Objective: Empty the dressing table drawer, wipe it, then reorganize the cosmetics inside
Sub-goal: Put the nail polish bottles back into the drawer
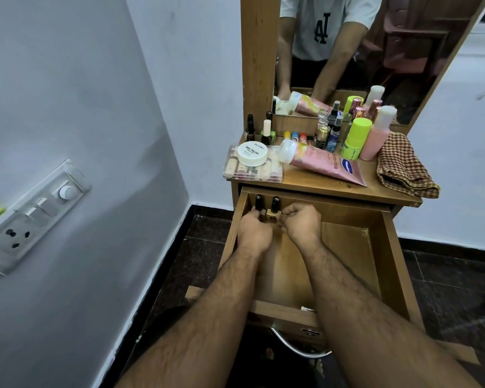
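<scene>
Two bottles [266, 205] in drawer [347, 247]

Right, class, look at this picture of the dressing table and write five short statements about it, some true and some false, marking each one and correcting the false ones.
1. The drawer is pulled open. True.
2. Both hands are at the small bottles in the drawer's far left corner: left hand, right hand, dark-capped bottles. True.
3. The checked cloth lies inside the drawer. False: it lies on the tabletop, at its right end.
4. The pink tube stands upright. False: it lies on its side on the tabletop.
5. The white round jar sits on a clear plastic case. True.
</scene>
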Available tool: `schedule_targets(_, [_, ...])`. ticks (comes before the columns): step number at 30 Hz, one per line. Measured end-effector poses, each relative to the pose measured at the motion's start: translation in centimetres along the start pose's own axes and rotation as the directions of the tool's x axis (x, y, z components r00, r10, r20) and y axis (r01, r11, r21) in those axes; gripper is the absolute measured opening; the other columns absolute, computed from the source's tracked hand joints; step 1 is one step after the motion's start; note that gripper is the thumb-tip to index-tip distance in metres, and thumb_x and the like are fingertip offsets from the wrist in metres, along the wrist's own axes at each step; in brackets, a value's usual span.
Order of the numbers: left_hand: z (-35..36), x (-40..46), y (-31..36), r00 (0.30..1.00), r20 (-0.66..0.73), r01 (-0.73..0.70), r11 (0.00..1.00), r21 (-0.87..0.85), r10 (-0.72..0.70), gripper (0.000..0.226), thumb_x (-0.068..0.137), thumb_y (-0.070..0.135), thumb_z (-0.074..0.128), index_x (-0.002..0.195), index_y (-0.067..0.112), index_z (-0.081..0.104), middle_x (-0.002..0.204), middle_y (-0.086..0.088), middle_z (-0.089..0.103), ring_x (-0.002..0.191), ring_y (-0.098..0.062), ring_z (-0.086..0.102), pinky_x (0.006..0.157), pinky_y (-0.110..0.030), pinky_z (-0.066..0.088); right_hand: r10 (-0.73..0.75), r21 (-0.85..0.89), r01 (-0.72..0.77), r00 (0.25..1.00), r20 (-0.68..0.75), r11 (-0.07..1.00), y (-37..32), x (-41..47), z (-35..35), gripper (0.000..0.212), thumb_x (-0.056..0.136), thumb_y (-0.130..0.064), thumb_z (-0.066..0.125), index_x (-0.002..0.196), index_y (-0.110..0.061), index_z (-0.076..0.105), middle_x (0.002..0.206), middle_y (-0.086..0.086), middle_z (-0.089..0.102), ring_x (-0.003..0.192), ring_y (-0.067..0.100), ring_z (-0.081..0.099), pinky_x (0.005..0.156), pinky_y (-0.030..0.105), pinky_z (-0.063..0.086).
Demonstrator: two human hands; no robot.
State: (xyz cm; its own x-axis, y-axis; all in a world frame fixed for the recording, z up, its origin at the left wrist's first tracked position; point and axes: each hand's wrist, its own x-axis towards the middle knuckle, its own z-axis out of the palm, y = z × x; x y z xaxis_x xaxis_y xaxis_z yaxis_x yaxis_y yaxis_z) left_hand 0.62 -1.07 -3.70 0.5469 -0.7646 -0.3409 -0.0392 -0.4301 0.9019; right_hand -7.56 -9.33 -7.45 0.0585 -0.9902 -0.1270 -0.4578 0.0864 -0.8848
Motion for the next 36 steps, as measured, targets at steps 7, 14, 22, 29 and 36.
schedule_targets(7, [0.2, 0.5, -0.3, 0.997, 0.063, 0.046, 0.999, 0.008, -0.047, 0.049, 0.088, 0.005, 0.056, 0.135, 0.021, 0.057, 0.114, -0.006, 0.068, 0.109, -0.03, 0.063, 0.097, -0.048, 0.052, -0.026, -0.026, 0.026, 1.0, 0.009, 0.999, -0.6, -0.3, 0.5, 0.028, 0.076, -0.009, 0.081, 0.058, -0.02, 0.063, 0.071, 0.002, 0.071, 0.074, 0.024, 0.072, 0.072, 0.038, 0.061])
schedule_targets(14, [0.1, 0.9, -0.5, 0.995, 0.086, 0.058, 0.998, 0.02, -0.059, 0.063, 0.085, 0.004, 0.053, 0.144, 0.025, 0.047, 0.121, -0.006, 0.066, 0.106, -0.031, 0.064, 0.089, -0.042, 0.057, -0.014, -0.013, 0.014, 1.0, 0.02, 1.0, -0.4, 0.0, 0.7, 0.027, 0.076, -0.01, 0.081, 0.057, -0.02, 0.064, 0.068, 0.002, 0.071, 0.071, 0.026, 0.072, 0.066, 0.046, 0.062])
schedule_targets(22, [-0.3, 0.1, -0.2, 0.996, 0.084, 0.009, 0.998, 0.067, -0.015, 0.066, 0.088, -0.002, 0.047, 0.148, 0.024, 0.043, 0.12, -0.005, 0.065, 0.096, -0.023, 0.065, 0.073, -0.03, 0.055, -0.02, 0.003, 0.02, 0.999, 0.038, 1.0, -0.6, -0.3, 0.1, 0.027, 0.076, -0.009, 0.081, 0.062, -0.023, 0.063, 0.075, 0.004, 0.072, 0.075, 0.026, 0.072, 0.07, 0.049, 0.061])
schedule_targets(29, [-1.8, -2.1, 1.2, 0.98, 0.075, -0.197, 0.966, 0.167, 0.186, 0.04, 0.097, 0.007, 0.056, 0.137, 0.01, 0.056, 0.137, -0.002, 0.058, 0.119, -0.01, 0.053, 0.092, -0.015, 0.037, -0.083, -0.012, 0.084, 0.996, 0.041, 0.996, -2.0, -2.0, -3.0, 0.021, 0.079, -0.009, 0.076, 0.063, -0.021, 0.068, 0.068, -0.002, 0.072, 0.073, 0.017, 0.073, 0.072, 0.045, 0.062])
schedule_targets(36, [-5.3, -3.1, 3.5, 0.882, -0.077, -0.439, 0.87, 0.222, 0.465, 0.023, 0.092, 0.021, 0.066, 0.114, 0.02, 0.072, 0.101, 0.008, 0.072, 0.095, -0.007, 0.066, 0.088, -0.021, 0.051, -0.256, -0.047, 0.256, 0.967, 0.014, 0.966, -6.4, -5.2, -6.8, 0.013, 0.083, -0.022, 0.073, 0.07, -0.022, 0.071, 0.062, -0.004, 0.07, 0.064, 0.011, 0.069, 0.067, 0.041, 0.061])
